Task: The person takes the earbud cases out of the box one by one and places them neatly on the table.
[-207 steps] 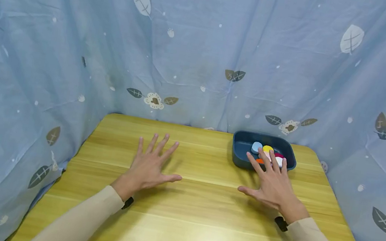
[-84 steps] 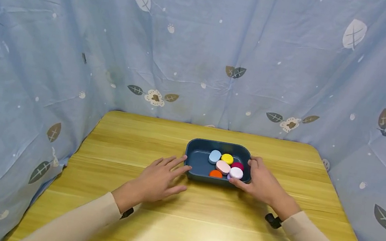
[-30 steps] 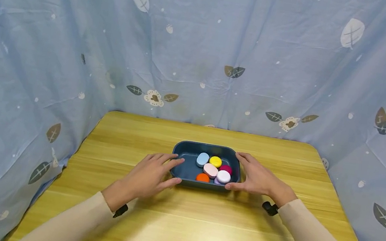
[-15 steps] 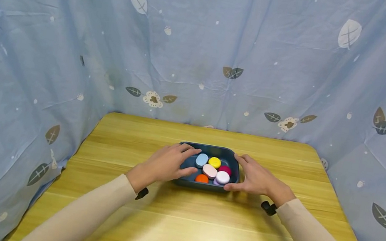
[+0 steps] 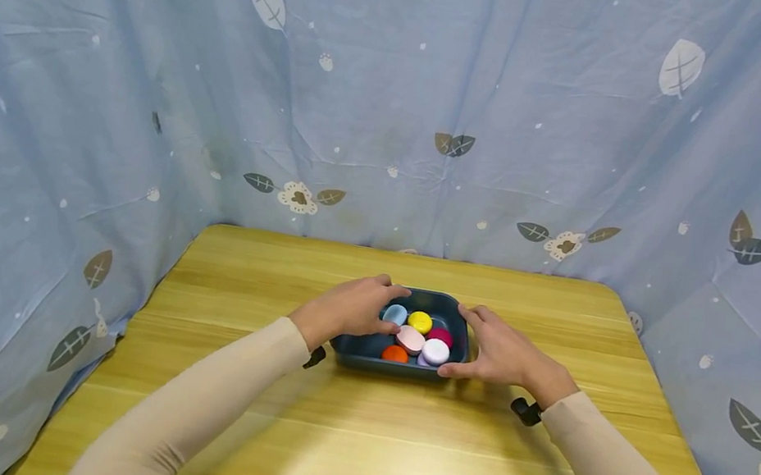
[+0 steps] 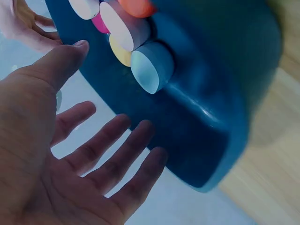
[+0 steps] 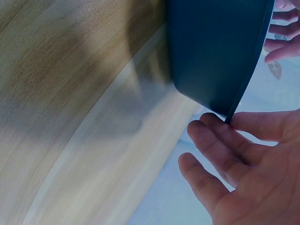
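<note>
A dark blue rectangular tray (image 5: 390, 367) sits mid-table with several smooth, rounded coloured pieces inside. My right hand (image 5: 504, 353) holds its right end, thumb at the front corner and fingers at the back corner. In the right wrist view, fingertips meet the rim of the tray (image 7: 215, 51). My left hand (image 5: 350, 306) is over the tray's left part, thumb and fingers spread around the light blue oval piece (image 5: 395, 314). In the left wrist view, a gap shows between those fingers and the light blue piece (image 6: 152, 68).
Beside the light blue piece lie yellow (image 5: 420, 322), pink (image 5: 410, 339), dark red (image 5: 440, 336), white (image 5: 435, 352) and orange (image 5: 395, 354) pieces, with a lavender one partly under the white. Blue patterned curtains (image 5: 372, 103) enclose the wooden table (image 5: 347, 448) behind and at both sides.
The tray has gone from the back right to mid-table, my right hand on its end. My left hand has moved from beside the tray's left end rightward over it.
</note>
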`<action>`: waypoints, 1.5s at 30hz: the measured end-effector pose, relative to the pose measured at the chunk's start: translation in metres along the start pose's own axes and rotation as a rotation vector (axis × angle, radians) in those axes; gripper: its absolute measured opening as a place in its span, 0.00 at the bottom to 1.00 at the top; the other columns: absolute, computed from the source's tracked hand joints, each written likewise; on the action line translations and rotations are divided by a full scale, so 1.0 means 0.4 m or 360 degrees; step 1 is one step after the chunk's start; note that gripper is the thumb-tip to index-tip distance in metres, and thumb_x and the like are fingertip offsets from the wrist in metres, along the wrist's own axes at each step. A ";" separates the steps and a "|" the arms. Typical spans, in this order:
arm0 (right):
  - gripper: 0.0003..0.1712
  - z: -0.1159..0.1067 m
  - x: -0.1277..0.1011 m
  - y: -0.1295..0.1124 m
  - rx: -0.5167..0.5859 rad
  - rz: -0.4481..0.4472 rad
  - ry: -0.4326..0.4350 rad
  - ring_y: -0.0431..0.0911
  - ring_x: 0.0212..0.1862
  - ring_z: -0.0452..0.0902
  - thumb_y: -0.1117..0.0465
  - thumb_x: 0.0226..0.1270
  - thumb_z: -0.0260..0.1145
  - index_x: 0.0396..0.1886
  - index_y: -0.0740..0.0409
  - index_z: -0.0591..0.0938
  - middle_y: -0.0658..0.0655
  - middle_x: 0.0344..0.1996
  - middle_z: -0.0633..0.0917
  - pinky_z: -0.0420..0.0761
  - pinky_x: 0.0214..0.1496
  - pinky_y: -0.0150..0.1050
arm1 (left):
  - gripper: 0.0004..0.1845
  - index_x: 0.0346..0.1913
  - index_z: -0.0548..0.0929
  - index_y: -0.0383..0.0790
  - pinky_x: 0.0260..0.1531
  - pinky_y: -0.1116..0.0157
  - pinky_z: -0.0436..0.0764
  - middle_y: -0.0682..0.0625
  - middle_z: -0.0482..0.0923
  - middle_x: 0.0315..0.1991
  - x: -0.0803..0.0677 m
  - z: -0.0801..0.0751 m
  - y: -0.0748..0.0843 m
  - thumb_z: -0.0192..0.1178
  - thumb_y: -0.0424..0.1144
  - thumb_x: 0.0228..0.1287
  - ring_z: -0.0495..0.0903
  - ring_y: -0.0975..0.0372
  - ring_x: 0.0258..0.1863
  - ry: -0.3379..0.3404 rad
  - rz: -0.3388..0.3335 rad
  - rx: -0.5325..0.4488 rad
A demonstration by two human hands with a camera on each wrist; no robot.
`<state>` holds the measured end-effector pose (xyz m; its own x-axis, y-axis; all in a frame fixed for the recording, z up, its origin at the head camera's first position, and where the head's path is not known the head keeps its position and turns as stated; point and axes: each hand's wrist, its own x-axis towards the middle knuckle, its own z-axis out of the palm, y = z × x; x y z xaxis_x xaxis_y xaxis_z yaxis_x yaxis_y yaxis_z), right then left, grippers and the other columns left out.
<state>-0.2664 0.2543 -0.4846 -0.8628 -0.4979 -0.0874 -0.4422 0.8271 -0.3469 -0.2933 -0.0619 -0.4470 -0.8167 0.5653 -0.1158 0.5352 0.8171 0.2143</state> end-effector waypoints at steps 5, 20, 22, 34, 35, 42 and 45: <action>0.81 0.002 0.000 -0.001 0.0001 -0.0004 0.0001 0.70 0.80 0.78 0.14 0.63 0.77 0.95 0.64 0.62 0.74 0.86 0.72 0.83 0.79 0.71 | 0.38 0.85 0.80 0.48 0.78 0.50 0.86 0.40 0.84 0.74 0.032 0.001 0.010 0.78 0.55 0.80 0.86 0.50 0.66 -0.0075 -0.0059 -0.0015; 0.80 0.003 0.000 -0.002 0.0045 0.0006 -0.0006 0.66 0.77 0.80 0.14 0.62 0.77 0.95 0.63 0.61 0.70 0.84 0.74 0.85 0.78 0.68 | 0.29 0.75 0.91 0.46 0.79 0.53 0.85 0.45 0.90 0.72 0.093 0.016 -0.002 0.82 0.47 0.76 0.87 0.52 0.68 -0.0189 -0.0027 -0.0004; 0.80 0.004 0.000 -0.001 0.0043 -0.0002 0.0002 0.64 0.75 0.82 0.13 0.62 0.77 0.95 0.63 0.62 0.69 0.83 0.75 0.86 0.76 0.67 | 0.27 0.72 0.92 0.46 0.77 0.54 0.86 0.46 0.91 0.70 0.098 0.017 -0.004 0.83 0.45 0.75 0.87 0.53 0.65 -0.0186 -0.0009 -0.0009; 0.81 0.006 0.002 0.008 0.0063 -0.0002 0.0017 0.64 0.74 0.83 0.13 0.61 0.77 0.96 0.62 0.62 0.69 0.84 0.74 0.86 0.76 0.67 | 0.21 0.67 0.94 0.47 0.73 0.56 0.88 0.46 0.92 0.62 0.120 0.021 -0.005 0.83 0.39 0.75 0.87 0.55 0.60 -0.0188 0.0015 -0.0015; 0.81 0.006 0.002 0.008 0.0064 0.0000 0.0015 0.64 0.74 0.83 0.13 0.61 0.77 0.96 0.62 0.61 0.68 0.84 0.74 0.86 0.76 0.67 | 0.21 0.67 0.94 0.47 0.73 0.56 0.88 0.46 0.92 0.62 0.122 0.022 -0.005 0.82 0.39 0.75 0.87 0.55 0.60 -0.0194 0.0015 -0.0019; 0.81 0.006 0.002 0.009 0.0065 0.0010 0.0009 0.64 0.74 0.83 0.13 0.62 0.77 0.96 0.62 0.61 0.69 0.84 0.74 0.86 0.77 0.67 | 0.21 0.67 0.94 0.46 0.73 0.55 0.88 0.45 0.92 0.63 0.127 0.024 -0.009 0.82 0.36 0.75 0.88 0.54 0.62 -0.0195 0.0041 -0.0052; 0.81 0.007 0.002 0.011 0.0066 0.0010 0.0011 0.64 0.74 0.83 0.13 0.62 0.77 0.96 0.62 0.61 0.70 0.84 0.74 0.86 0.77 0.67 | 0.20 0.66 0.95 0.46 0.73 0.55 0.88 0.45 0.93 0.63 0.126 0.023 -0.011 0.82 0.36 0.75 0.88 0.53 0.62 -0.0190 0.0057 -0.0073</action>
<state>-0.2681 0.2567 -0.4889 -0.8675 -0.4905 -0.0831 -0.4262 0.8189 -0.3845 -0.3351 -0.0361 -0.4626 -0.7642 0.6058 -0.2215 0.5509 0.7916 0.2644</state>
